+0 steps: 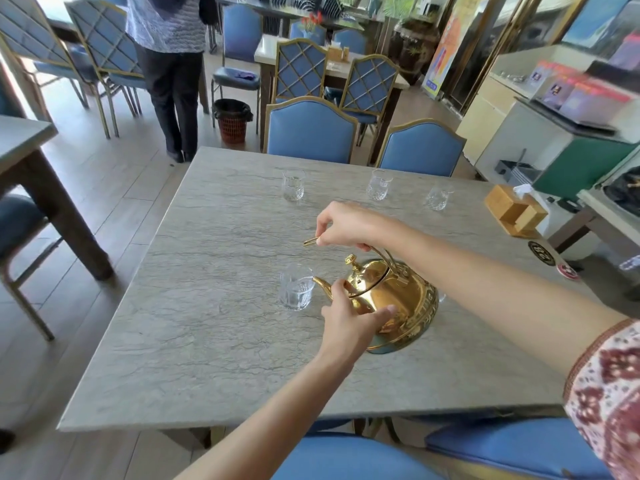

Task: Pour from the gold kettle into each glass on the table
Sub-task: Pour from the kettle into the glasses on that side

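Head view: the spout (321, 283) of the gold kettle (398, 299) points left, at the rim of the near glass (296, 287).
The kettle is in the middle of the table (194, 341), tilted toward this glass, and its long axis from handle (384, 258) to spout runs right to left. The right hand (346, 226) is above the kettle and grips the handle with curled fingers. The left hand (349, 315) is the nearer one to the glass; it cups the front of the kettle, fingers by the spout and thumb on the body. I cannot tell if water is flowing. Three far glasses (379, 184) stand in a row well apart, behind the kettle, so I judge the spout must later turn away from the person to reach them.
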